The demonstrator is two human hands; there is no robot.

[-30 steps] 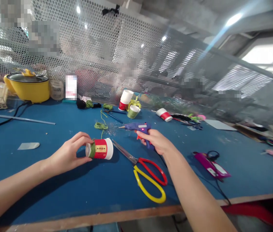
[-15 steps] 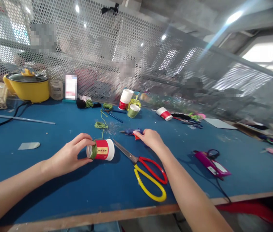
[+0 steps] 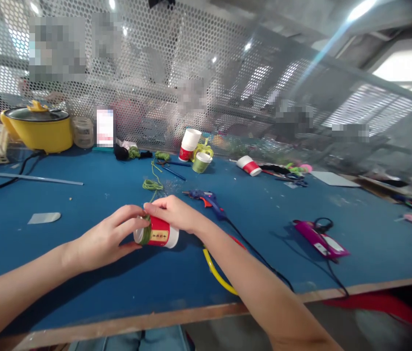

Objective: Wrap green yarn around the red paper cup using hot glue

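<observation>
Fingers of your left hand (image 3: 105,238) grasp the paper cup (image 3: 160,235) at its narrow end, where green yarn (image 3: 146,235) wraps it. Lying sideways over the table (image 3: 118,297), the round cup would probably roll without this hold. Your right hand (image 3: 175,214) arches over the cup, fingertips at the yarn; whether they pinch it cannot be told. Just beyond lies the glue gun (image 3: 210,199), presumably placed for easy reach, its nozzle touching neither hand.
</observation>
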